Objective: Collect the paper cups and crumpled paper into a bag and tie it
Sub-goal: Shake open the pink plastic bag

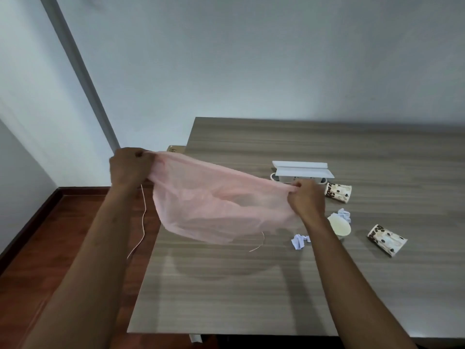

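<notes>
Two hands stretch the pink bag (221,205) wide!
Left hand (130,167) pinches its nine-o'clock rim, right hand (308,200) its three-o'clock rim, above the table (251,285).

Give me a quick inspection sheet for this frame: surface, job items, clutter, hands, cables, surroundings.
Surface: wood-grain table, against the wall.
Job's things: pink bag held stretched above the table; three paper cups on their sides; two crumpled papers.
Clutter: white power strip box.
Hands: left hand and right hand each grip the bag's rim.
Cables: thin drawstring hanging from the bag.
Surroundings: pale wall, reddish wood floor.
</notes>
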A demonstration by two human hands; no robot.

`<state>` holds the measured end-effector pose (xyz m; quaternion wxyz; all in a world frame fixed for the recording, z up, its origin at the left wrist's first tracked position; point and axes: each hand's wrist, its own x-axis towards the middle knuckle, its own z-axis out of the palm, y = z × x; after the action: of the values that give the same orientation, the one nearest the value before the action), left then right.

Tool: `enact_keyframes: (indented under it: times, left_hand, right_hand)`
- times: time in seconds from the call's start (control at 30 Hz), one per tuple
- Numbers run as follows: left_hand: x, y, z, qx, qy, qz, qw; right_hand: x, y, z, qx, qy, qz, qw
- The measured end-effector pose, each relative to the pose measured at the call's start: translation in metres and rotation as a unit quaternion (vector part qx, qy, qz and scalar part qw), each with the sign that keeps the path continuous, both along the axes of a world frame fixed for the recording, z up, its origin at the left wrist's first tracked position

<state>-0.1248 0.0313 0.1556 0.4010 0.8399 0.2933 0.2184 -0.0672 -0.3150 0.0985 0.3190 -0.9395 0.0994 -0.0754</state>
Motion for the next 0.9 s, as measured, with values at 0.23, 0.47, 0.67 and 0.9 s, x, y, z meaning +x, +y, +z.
enact_keyframes:
  times: [0.23, 0.47, 0.67, 0.9]
  left_hand:
    - [-0.024, 0.038, -0.011, 0.067, 0.093, 0.048, 0.992]
    - [-0.026, -0.02, -0.015, 0.284, 0.05, -0.081, 0.954]
    - [-0.026, -0.093, -0.03, 0.447, -0.007, -0.334, 0.83]
    - [0.0, -0.108, -0.103, 0.241, 0.231, -0.411, 0.848]
  right_hand:
    - [0.014, -0.01, 0.018, 0.022, -0.053, 0.001, 0.998]
    - [0.006, 0.015, 0.029, 0.034, -0.022, 0.065, 0.997]
    - [-0.003, 0.02, 0.029, 0.062, -0.001, 0.075, 0.995]
    - [-0.004, 0.012, 0.024, 0.048, 0.005, 0.108, 0.993]
